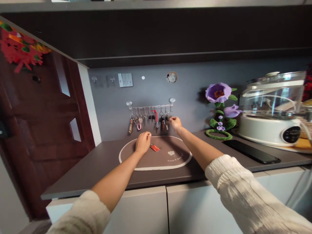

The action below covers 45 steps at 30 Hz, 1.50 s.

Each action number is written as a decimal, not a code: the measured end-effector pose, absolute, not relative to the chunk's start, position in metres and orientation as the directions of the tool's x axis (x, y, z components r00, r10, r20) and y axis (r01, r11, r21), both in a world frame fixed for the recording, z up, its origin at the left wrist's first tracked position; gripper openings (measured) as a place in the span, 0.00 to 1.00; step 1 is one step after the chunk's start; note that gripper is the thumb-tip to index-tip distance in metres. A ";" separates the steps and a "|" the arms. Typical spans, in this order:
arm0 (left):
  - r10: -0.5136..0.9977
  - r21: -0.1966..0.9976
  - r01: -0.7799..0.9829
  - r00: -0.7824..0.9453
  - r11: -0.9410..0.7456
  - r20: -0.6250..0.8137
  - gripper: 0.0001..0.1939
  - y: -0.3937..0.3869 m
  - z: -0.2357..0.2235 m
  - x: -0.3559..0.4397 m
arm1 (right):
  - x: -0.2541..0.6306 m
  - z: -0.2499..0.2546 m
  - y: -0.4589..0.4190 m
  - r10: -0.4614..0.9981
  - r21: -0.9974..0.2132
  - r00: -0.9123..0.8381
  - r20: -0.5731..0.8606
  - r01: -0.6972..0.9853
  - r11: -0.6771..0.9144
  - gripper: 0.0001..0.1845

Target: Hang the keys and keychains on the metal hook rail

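My right hand [175, 124] is raised at the right end of the wall key rack [152, 106], its fingers pinched beside a bunch of keys [167, 121]. Whether it grips a key or ring there is too small to tell. Several more key bunches hang from the rack's hooks, one with a red strap [156, 116] and one with a pink loop [139, 125]. Over the left part of an oval brown mat [136, 164], my left hand [143, 141] is held with curled fingers; anything inside them is hidden. A small red tag [154, 148] lies on the mat just right of it.
Right of the mat stand a purple knitted flower [218, 92], a black phone [251, 151] lying flat, and a white appliance with a clear container [270, 123]. A dark shelf [156, 32] overhangs the counter [80, 177]. A brown door [46, 130] is at left.
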State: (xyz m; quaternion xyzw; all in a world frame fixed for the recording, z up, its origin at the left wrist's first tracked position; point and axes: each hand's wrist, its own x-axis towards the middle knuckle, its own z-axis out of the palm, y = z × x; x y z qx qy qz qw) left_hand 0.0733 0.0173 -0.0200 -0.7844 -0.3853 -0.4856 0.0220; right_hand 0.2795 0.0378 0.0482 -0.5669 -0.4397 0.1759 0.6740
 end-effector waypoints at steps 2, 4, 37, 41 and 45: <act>0.593 0.350 0.612 0.249 -0.709 0.766 0.10 0.018 -0.020 0.072 | 0.276 0.044 0.033 0.706 -0.896 0.556 0.439 0.329 0.298 0.05; 0.609 0.361 0.606 0.269 -0.709 0.746 0.09 0.018 -0.020 0.070 | 0.270 0.039 0.025 0.713 -0.879 0.522 0.468 0.356 0.316 0.06; 0.697 0.395 0.598 0.439 -0.698 0.566 0.09 0.007 -0.015 0.063 | 0.224 -0.013 -0.021 0.899 -0.507 -0.133 0.418 0.786 0.352 0.04; 0.696 0.458 0.539 0.417 -0.707 0.585 0.09 0.002 -0.011 0.064 | 0.224 -0.012 -0.021 0.891 -0.498 -0.123 0.438 0.792 0.354 0.05; 0.723 0.571 0.444 0.384 -0.690 0.575 0.09 -0.001 -0.008 0.065 | 0.224 -0.012 -0.021 0.887 -0.510 -0.121 0.446 0.779 0.363 0.06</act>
